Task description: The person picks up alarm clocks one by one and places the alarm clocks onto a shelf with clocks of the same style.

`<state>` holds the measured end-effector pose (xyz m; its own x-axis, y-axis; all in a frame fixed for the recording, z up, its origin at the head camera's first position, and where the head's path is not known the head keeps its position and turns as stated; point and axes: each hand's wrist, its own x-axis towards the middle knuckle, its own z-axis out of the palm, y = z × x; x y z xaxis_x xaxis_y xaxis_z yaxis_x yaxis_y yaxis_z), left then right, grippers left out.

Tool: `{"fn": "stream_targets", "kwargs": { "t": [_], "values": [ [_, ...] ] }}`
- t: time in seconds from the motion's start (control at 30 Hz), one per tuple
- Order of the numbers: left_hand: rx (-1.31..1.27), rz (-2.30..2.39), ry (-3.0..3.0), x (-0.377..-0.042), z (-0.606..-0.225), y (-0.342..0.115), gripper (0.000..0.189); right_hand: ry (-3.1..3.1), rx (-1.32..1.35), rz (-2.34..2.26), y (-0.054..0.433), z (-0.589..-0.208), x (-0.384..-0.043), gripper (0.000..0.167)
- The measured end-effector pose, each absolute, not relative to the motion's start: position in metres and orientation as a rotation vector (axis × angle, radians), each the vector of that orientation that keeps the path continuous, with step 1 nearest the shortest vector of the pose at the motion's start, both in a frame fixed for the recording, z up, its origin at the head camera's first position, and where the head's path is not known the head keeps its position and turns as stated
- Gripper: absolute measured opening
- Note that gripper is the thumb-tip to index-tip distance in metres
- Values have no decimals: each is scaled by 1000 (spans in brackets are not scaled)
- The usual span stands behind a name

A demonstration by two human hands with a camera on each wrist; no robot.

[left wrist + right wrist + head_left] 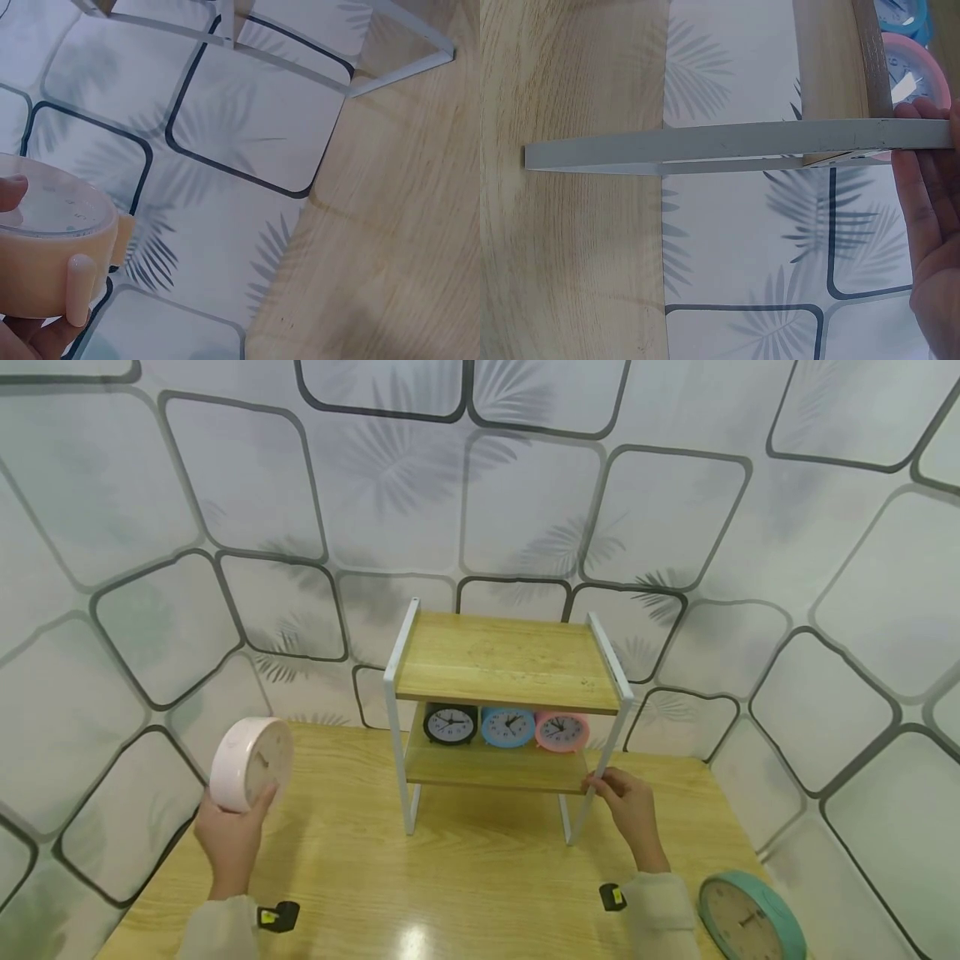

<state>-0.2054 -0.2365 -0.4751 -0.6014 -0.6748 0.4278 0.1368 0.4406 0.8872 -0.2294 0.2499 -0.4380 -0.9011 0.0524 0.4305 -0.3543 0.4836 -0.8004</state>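
My left hand (228, 842) grips a pale pink round clock (232, 762) above the left side of the table, its dial turned toward the right. In the left wrist view the clock (45, 274) shows its clear cover and a stubby foot, with a thumb over the cover. My right hand (630, 806) holds the right front leg (727, 140) of a small two-tier wooden shelf (506, 662), near its lower board. On that board stand a black clock (451, 725), a light blue clock (507, 727) and a pink clock (562, 732), side by side.
A teal round clock (780, 914) is at the front right, beside my right sleeve (660, 914). The wooden table (480, 885) runs back to a patterned cloth wall (397, 510) that also encloses both sides. The shelf's white metal frame stands on the table near the back.
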Motion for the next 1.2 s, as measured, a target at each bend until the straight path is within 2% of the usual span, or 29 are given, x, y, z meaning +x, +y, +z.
{"fn": "stream_targets", "kwargs": {
  "t": [1.2],
  "values": [
    [113,-1422,-2017,-227,-382,-226,66,-2310,247,1484,249,-436,-230,7]
  ]
}}
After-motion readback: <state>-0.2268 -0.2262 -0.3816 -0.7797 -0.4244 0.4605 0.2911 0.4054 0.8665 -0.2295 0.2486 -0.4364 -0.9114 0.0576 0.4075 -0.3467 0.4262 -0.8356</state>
